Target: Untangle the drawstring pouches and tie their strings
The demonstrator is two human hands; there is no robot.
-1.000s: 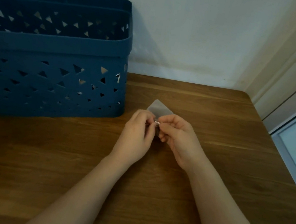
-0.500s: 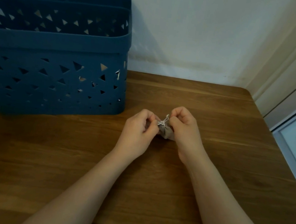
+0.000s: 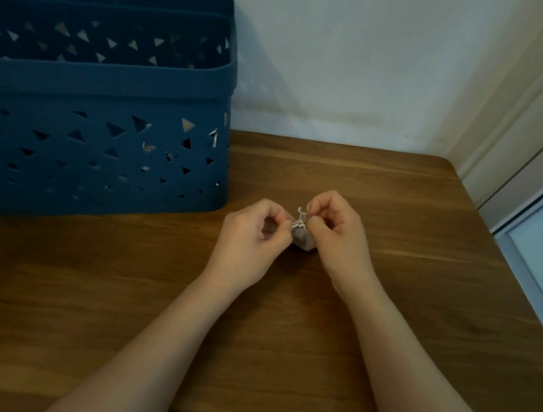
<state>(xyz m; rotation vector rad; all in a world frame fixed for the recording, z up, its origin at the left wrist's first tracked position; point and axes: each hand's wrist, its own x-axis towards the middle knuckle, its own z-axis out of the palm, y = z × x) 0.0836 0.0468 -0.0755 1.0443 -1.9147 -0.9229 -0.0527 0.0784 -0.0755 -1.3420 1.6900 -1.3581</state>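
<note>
A small grey drawstring pouch [image 3: 302, 239] sits bunched between both hands, just above the wooden table [image 3: 281, 328]. Its pale string [image 3: 300, 218] stands up from the gathered mouth in small loops. My left hand [image 3: 254, 234] pinches the string from the left with thumb and forefinger. From the right, my right hand [image 3: 337, 230] pinches the string too, its fingers curled over the pouch's top. Most of the pouch is hidden behind the fingers.
A dark blue plastic basket [image 3: 96, 106] with triangular cut-outs stands at the back left, close to my left hand. Pale bits show through its holes. The wall runs behind the table, and a door frame [image 3: 531, 136] stands at the right.
The pouch, held flat and pointing away a second ago, is now gathered into a bunch with its string pulled up in loops. Both hands stayed together at the table's middle.
</note>
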